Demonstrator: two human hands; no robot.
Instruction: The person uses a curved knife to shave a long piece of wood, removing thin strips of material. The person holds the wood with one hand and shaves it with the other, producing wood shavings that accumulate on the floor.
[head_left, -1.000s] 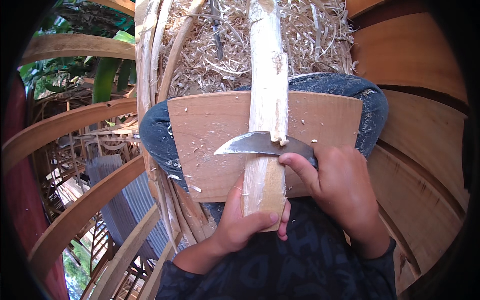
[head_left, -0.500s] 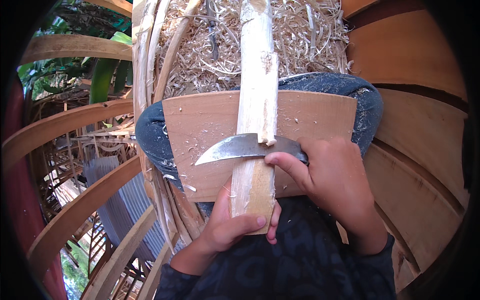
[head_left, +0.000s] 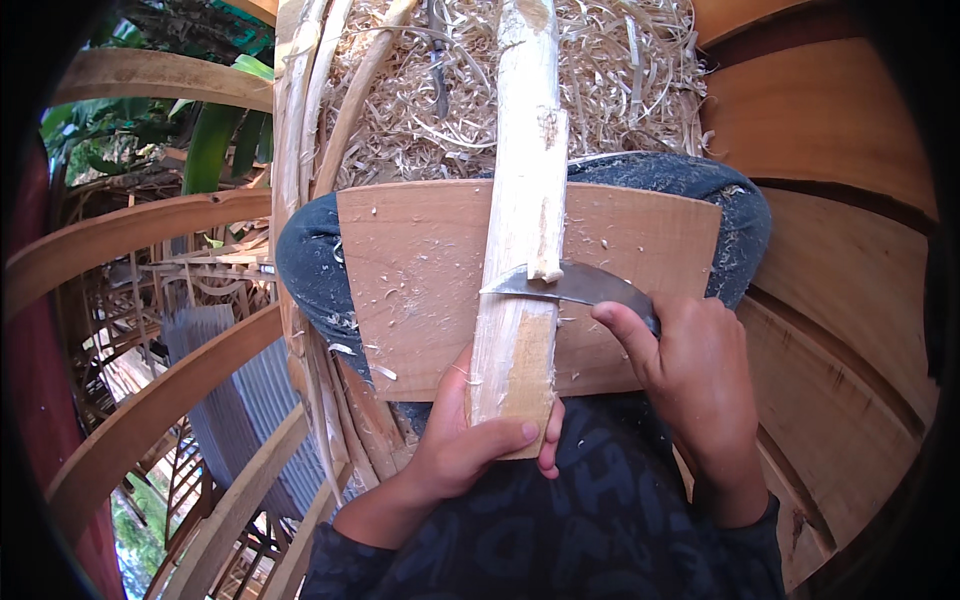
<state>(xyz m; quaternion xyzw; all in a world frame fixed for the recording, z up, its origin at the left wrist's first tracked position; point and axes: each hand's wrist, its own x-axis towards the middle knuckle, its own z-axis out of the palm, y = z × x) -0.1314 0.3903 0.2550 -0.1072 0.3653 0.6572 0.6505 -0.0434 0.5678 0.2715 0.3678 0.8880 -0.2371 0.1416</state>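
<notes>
A long pale strip of wood (head_left: 522, 190) runs from my lap away over the shavings. My left hand (head_left: 470, 440) is wrapped round its near end, thumb on top and fingers curling out on the right side. In my right hand (head_left: 695, 365) is a curved knife (head_left: 585, 282); the fingers close round its handle, which is mostly hidden. The blade lies across the strip, its tip near the strip's left edge. A raised curl of wood (head_left: 545, 270) sits against the blade. Beneath is a flat wooden board (head_left: 420, 290) resting across my legs.
A thick heap of wood shavings (head_left: 450, 150) lies beyond my knees. Long wooden poles (head_left: 295, 120) stand along the left, beside a curved slatted railing (head_left: 150, 225) with corrugated sheeting (head_left: 270, 400) and plants below. Wooden planks (head_left: 840, 240) line the right side.
The knife has slid to the right across the strip, so its tip no longer reaches past the left edge. My right hand moved right with it. My left hand keeps its grip.
</notes>
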